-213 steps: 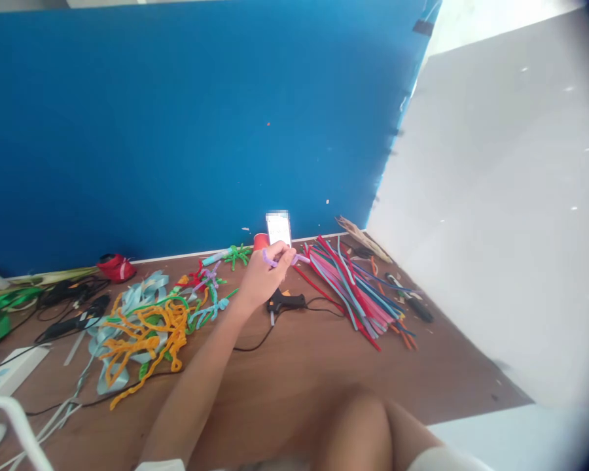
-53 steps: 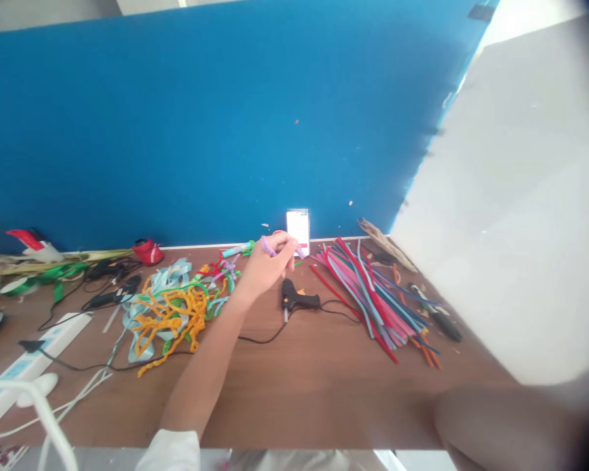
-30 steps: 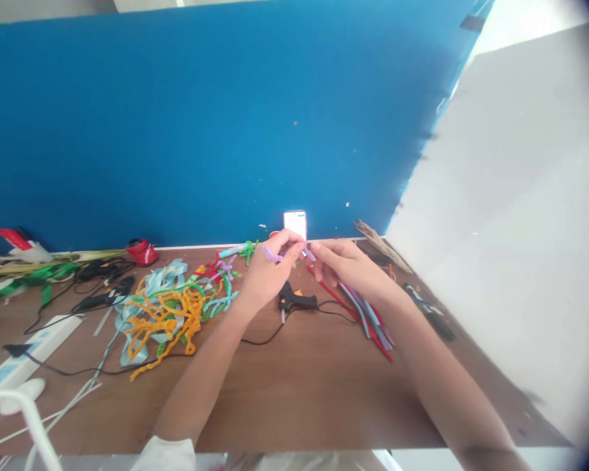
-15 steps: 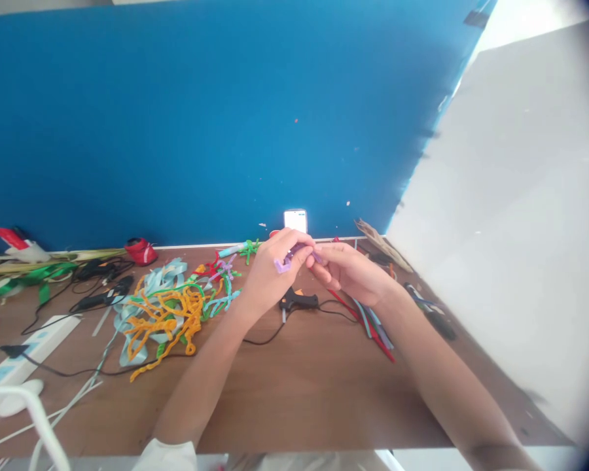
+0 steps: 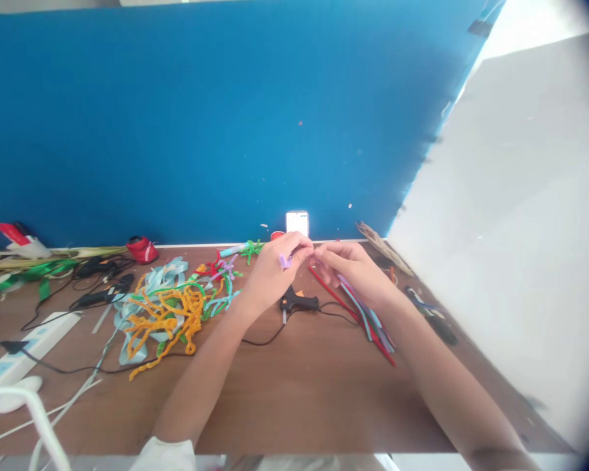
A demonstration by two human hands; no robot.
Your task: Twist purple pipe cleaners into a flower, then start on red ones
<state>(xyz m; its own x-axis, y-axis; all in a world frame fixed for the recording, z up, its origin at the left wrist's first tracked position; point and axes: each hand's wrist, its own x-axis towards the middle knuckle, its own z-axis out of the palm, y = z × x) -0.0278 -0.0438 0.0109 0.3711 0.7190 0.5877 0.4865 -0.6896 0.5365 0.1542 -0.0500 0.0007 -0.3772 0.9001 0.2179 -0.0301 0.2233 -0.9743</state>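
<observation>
My left hand (image 5: 279,267) is closed on a purple pipe cleaner (image 5: 285,261), whose bent end sticks out by the thumb. The fingertips of my right hand (image 5: 348,267) pinch together right against those of the left, where the rest of the purple piece is mostly hidden. Both hands are raised above the table. Below them lies a black hot glue gun (image 5: 299,301) with an orange trigger. Loose pipe cleaners (image 5: 368,320) in red, blue and purple lie under my right forearm.
A pile of orange twisted pipe cleaners (image 5: 171,314) and pale blue ribbon (image 5: 132,333) covers the left middle. A lit phone (image 5: 297,222) leans on the blue partition (image 5: 226,118). Further left are a power strip (image 5: 29,347), another glue gun (image 5: 103,294) and cords.
My right hand has turned, its fingers curling more closed beside the left fingertips. Less of the purple pipe cleaner shows now between the hands.
</observation>
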